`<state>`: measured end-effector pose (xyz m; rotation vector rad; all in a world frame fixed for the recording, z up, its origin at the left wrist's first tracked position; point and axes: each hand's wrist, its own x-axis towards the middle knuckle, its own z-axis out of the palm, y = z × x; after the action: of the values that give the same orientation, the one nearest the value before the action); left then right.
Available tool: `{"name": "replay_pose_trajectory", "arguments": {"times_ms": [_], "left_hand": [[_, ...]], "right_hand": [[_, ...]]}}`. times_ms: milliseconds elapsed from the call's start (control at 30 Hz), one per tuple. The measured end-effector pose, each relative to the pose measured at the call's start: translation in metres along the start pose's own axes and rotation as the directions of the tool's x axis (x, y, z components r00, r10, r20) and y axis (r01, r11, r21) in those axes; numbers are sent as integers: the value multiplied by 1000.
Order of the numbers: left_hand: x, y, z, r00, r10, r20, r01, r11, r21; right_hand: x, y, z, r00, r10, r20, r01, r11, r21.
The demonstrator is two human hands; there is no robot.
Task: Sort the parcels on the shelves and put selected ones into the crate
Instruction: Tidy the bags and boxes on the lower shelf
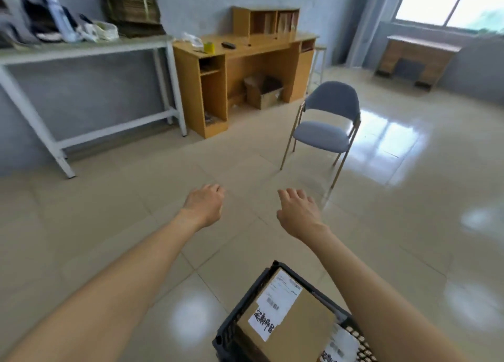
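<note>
The black slatted crate (245, 315) sits on the tiled floor (136, 225) at the bottom of view, below the right forearm, its far corner pointing forward. It looks like rigid plastic with open lattice walls, so it should carry stiffly; the top rim on two opposite sides seems the natural place to take hold, and with parcels inside it probably wants both hands.

Inside lies a flat brown cardboard parcel (300, 323), leaning at a tilt against the crate's walls, with a white shipping label (275, 304) on its upper face. It appears stiff and fairly light, with dry card that should not slip; gripping it by its long edges would likely spare the label. A second, white-wrapped parcel (341, 345) shows at the crate's right side, mostly cut off, so its feel is hard to judge.

The left hand (203, 206) and right hand (298, 211) hang out over the floor, well apart from the crate, fingers loose and holding nothing
</note>
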<state>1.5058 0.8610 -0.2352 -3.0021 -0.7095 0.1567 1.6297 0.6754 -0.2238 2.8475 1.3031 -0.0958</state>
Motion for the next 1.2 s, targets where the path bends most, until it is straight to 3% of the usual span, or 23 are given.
{"name": "replay_pose_trajectory", "arguments": {"times_ms": [267, 500, 700, 867, 1067, 1200], "left_hand": [[-141, -195, -86, 915, -359, -186, 371, 928, 35], [-367, -335, -98, 725, -650, -226, 671, 741, 23], [-568, -407, -76, 518, -829, -212, 847, 531, -4], [-734, -425, -49, 293, -946, -140, 950, 305, -70], [-894, -419, -7, -4, -997, -73, 995, 4, -103], [-966, -414, 22, -194, -981, 0, 979, -193, -66]], "right_hand": [[12, -189, -109, 927, -345, -147, 330, 936, -120], [-53, -415, -142, 728, -645, -233, 611, 764, -206], [-149, -605, -146, 492, -839, -231, 809, 539, -235], [-243, -739, -134, 254, -949, -187, 921, 296, -252], [-352, -869, -107, -56, -989, -137, 963, -17, -268], [-412, -943, -78, -207, -976, -74, 947, -181, -264]]}}
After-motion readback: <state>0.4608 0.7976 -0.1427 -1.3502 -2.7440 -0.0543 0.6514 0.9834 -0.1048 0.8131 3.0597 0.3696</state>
